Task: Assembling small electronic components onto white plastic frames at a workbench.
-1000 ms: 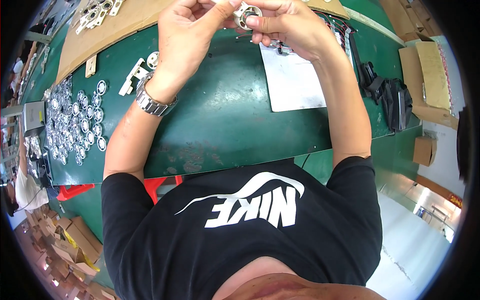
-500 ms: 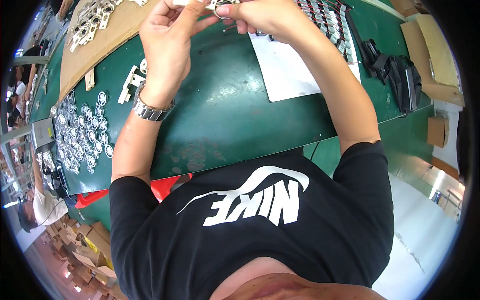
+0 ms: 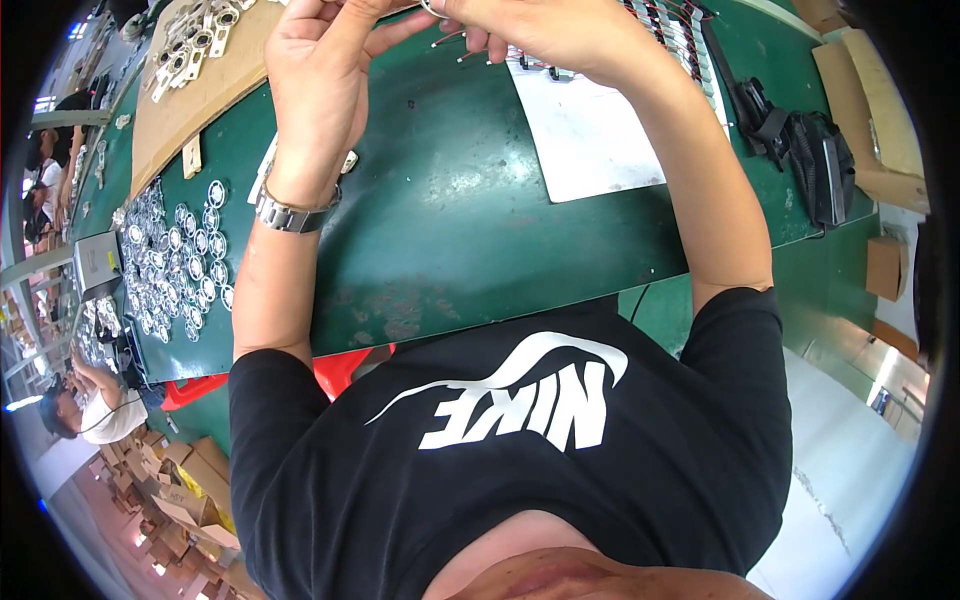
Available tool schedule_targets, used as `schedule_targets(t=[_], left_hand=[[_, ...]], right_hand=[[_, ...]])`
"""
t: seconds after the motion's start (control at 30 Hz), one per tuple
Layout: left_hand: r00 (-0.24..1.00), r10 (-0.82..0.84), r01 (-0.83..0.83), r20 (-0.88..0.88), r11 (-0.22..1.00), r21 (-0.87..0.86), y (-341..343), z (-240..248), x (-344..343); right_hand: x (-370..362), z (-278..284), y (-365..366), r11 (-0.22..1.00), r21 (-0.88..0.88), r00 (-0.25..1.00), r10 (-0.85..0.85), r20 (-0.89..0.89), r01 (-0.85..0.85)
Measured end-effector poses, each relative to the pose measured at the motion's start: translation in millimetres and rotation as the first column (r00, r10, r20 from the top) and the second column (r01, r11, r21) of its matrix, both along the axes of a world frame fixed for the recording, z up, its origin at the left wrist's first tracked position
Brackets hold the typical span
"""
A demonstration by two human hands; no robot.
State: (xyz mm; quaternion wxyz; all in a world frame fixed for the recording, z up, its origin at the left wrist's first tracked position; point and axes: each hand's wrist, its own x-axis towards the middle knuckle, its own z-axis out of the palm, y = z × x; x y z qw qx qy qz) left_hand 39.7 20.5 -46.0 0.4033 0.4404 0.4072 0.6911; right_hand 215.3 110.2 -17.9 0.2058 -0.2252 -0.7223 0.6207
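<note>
Both hands meet over the far side of the table, partly cut off by the top edge. My left hand [image 3: 322, 70], with a metal watch at its wrist, has its thumb and fingers closed on a cream plastic bracket, now mostly out of frame; its lower fingers stretch out. My right hand [image 3: 545, 32] pinches a round silver-rimmed ring [image 3: 431, 9] against that bracket. Beneath my left wrist lie cream bracket pieces [image 3: 265, 165], partly covered by the arm. Right of the hands, wired grey parts [image 3: 672, 30] sit in rows on a white sheet [image 3: 590, 150].
Many clear round discs [image 3: 185, 260] lie on the green table [image 3: 460, 230] at left. Several cream brackets [image 3: 185, 55] rest on a cardboard sheet [image 3: 228, 100]. A black pouch [image 3: 820, 170] and a cardboard box [image 3: 875, 120] stand at right. Another person [image 3: 100, 405] is at far left.
The view has shifted slightly, so the table things appear a little further right. Both hands sit higher in the picture, and the cream bracket has mostly left the frame.
</note>
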Motion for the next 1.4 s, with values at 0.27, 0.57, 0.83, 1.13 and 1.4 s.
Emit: schedule_targets(t=[0.27, 0.57, 0.83, 1.13, 1.4], left_hand=[[0.995, 0.039, -0.039, -0.090, 0.999, 0.009, 0, 1, 2], [0.581, 0.320, -0.283, -0.748, 0.942, 0.183, 28, -2, -71], [0.786, 0.343, -0.384, -0.514, 0.923, 0.030, 72, -13, -233], [-0.359, -0.318, 0.072, -0.877, 0.928, -0.366, -38, 30, -82], [-0.266, -0.432, 0.017, -0.862, 0.892, -0.452, -34, 10, -94]], right_hand=[[-1, 15, -5, 0.998, 0.051, 0.991, -0.049, 0.123, 0.043], [27, 8, 9, 0.977, 0.197, 0.997, -0.070, -0.046, 0.078], [30, 34, 6, 0.971, 0.214, 0.992, -0.117, 0.050, 0.103], [52, 48, 7, 0.825, 0.529, 0.942, -0.309, 0.131, 0.197], [56, 39, 0, 0.858, 0.490, 0.672, -0.271, 0.689, -0.156]])
